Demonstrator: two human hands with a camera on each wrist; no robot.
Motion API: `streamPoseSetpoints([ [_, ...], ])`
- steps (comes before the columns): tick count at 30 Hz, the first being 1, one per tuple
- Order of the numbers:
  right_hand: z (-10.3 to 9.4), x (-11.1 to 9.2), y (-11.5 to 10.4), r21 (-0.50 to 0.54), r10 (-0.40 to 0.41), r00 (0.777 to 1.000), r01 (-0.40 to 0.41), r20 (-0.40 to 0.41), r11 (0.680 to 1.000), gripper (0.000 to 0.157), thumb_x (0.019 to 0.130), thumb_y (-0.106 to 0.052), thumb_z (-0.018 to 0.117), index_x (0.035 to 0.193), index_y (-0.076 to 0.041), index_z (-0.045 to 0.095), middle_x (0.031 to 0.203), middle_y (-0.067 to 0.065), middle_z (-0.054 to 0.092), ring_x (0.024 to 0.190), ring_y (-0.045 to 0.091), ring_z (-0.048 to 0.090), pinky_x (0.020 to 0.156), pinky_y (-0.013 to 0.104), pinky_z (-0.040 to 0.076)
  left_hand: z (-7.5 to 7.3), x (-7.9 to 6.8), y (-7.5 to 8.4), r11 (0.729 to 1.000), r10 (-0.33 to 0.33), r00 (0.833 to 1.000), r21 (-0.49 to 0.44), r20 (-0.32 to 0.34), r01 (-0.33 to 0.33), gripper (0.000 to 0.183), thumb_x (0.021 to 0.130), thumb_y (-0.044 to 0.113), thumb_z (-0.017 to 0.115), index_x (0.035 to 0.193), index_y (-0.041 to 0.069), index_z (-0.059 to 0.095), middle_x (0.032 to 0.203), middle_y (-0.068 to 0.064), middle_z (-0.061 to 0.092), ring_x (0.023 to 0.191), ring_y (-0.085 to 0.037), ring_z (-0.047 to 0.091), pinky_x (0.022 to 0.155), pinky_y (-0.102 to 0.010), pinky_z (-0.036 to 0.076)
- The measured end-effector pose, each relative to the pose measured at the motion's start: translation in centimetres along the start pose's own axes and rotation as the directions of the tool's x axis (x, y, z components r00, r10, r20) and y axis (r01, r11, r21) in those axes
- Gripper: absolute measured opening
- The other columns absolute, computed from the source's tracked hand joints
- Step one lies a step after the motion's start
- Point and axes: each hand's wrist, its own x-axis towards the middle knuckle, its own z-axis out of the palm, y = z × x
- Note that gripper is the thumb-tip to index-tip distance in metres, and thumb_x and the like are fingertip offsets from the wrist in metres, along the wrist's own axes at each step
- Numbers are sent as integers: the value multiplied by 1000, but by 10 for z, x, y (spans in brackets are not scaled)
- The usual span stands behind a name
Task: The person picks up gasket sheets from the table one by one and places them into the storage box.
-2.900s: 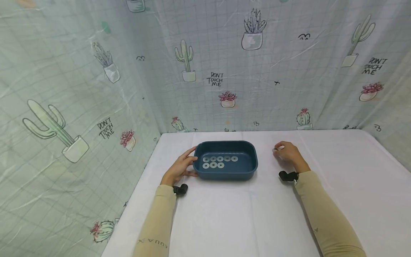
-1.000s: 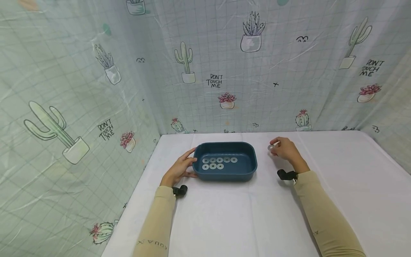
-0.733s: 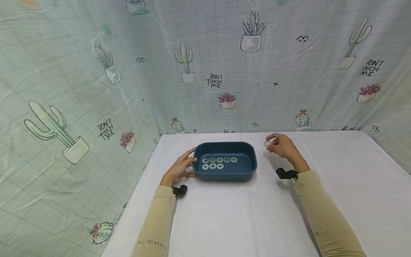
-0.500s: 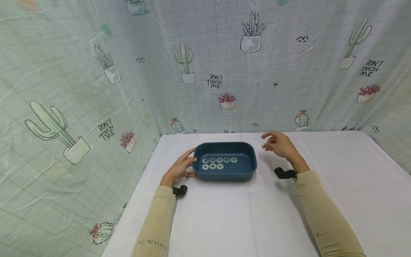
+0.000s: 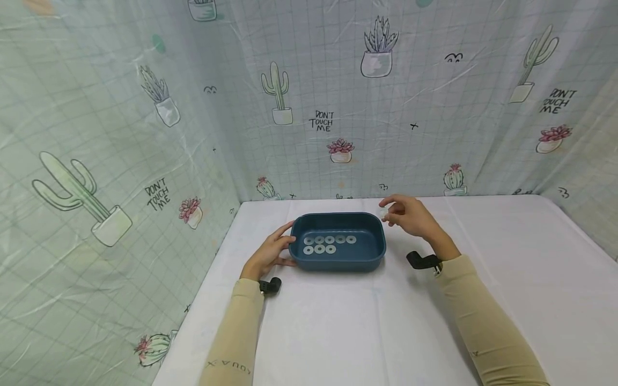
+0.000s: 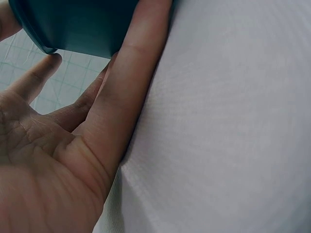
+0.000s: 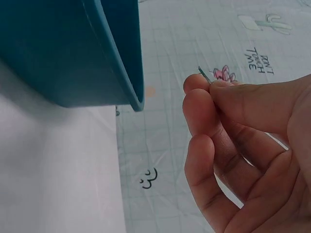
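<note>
A dark blue oblong tray (image 5: 338, 265) sits on the white-covered table. Flat pale grey washers (image 5: 330, 239) lie inside it in two rows, several at the back and three in front, toward its left side. My left hand (image 5: 265, 255) holds the tray's left end, one fingertip over the rim; the left wrist view shows fingers (image 6: 127, 82) spread along the outer wall. Just off the back right corner, my right hand (image 5: 411, 217) pinches a washer (image 5: 384, 211) between thumb and fingertips. From the right wrist view that washer appears nearly edge-on, beside the tray's wall (image 7: 112, 58).
White cloth (image 5: 328, 327) covers the table. Behind and to the left hangs a pale curtain (image 5: 203, 134) printed with cacti and lettering. A black wrist camera (image 5: 421, 260) is strapped to the right wrist and another camera (image 5: 271, 285) to the left.
My right hand has moved left from the table's right side to the tray's back right corner, keeping the washer pinched. The left hand, tray and washers in it stay in place.
</note>
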Motion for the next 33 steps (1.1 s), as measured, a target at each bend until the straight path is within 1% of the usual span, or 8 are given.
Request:
streamPoseSetpoints([
  [4,5,1,-5,24,-20,1000,19,16,1000,30,99,-4,63,129,-6,64,97,15,76,84,25,70,68,33,49,-1,1,0,1000,-2,1000,1,-4,2,57,102,24,58,154,42,41,145,-19,56,132,-35,58,82,-55,63],
  [8,10,1,-9,46,-46,998,44,43,998,30,99,-5,64,129,-5,64,98,17,76,86,25,71,71,34,53,-1,0,-1,1000,-4,1000,5,1,4,57,103,24,57,154,42,40,146,-19,56,132,-36,57,82,-55,63],
  [13,19,0,-14,59,-77,995,74,59,996,29,99,-5,64,127,-8,66,99,20,75,88,29,72,76,34,57,0,0,0,1000,-4,1000,6,6,4,58,103,25,57,155,42,39,146,-20,55,131,-35,58,82,-55,63],
  [19,32,1,-17,72,-118,992,114,53,991,29,97,-3,64,126,-8,67,94,13,76,91,35,72,73,32,56,0,-2,0,1000,-3,1000,7,7,3,57,103,25,57,155,42,40,147,-19,54,132,-36,57,82,-55,63],
  [21,36,2,-18,77,-132,990,128,56,989,29,98,-3,64,126,-7,66,94,14,76,94,37,73,73,32,54,0,-2,0,1000,-1,1000,7,9,1,57,103,26,58,155,42,39,150,-18,52,134,-36,56,82,-55,63],
  [27,47,3,-22,90,-136,989,131,59,987,28,97,-3,66,125,-7,67,95,18,74,94,34,74,74,33,55,0,-2,1,1000,3,1000,0,8,-3,58,103,27,59,155,42,39,157,-14,45,136,-37,53,82,-55,63],
  [29,51,4,-24,89,-131,990,126,57,988,28,97,-3,66,124,-8,67,95,17,74,93,33,74,75,33,54,0,-2,1,1000,3,1000,-1,7,-3,58,102,27,59,155,42,40,156,-14,46,135,-38,54,83,-56,63],
  [33,58,4,-25,54,-132,990,129,47,990,27,96,-5,68,122,-10,68,93,12,73,84,26,70,72,33,52,1,-3,2,1000,4,1000,3,8,-4,58,103,27,59,155,42,39,158,-13,44,137,-38,53,83,-56,63],
])
